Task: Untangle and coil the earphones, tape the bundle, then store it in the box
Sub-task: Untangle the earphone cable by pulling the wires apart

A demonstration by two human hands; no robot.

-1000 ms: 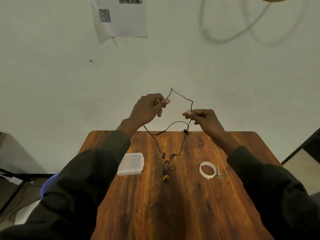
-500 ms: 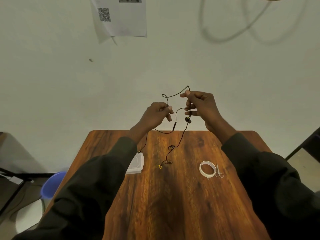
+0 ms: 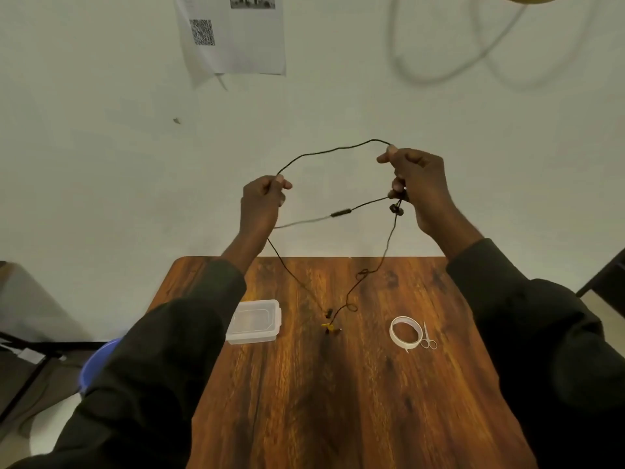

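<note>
Both hands are raised above the far edge of the wooden table (image 3: 338, 401), holding black earphones (image 3: 341, 213). My left hand (image 3: 262, 204) pinches the cord at its upper left. My right hand (image 3: 417, 186) pinches the cord between thumb and forefinger, and its lower fingers hold another strand near an earbud (image 3: 395, 209). An arc of cord spans between the hands. Two strands hang down to the table, with small loops, ending at a yellow plug (image 3: 327, 327). A clear plastic box (image 3: 254, 321) lies closed on the left. A white tape roll (image 3: 406, 330) lies on the right.
Small scissors (image 3: 427, 338) lie right beside the tape roll. A blue bucket (image 3: 99, 362) stands on the floor left of the table. A sheet with a QR code (image 3: 233, 32) hangs on the wall behind. A dark piece of furniture (image 3: 605, 275) sits at the right edge.
My hands have drawn apart, the right one going right, the left one left, stretching the cord into a wide arc. The hanging ends shifted on the table.
</note>
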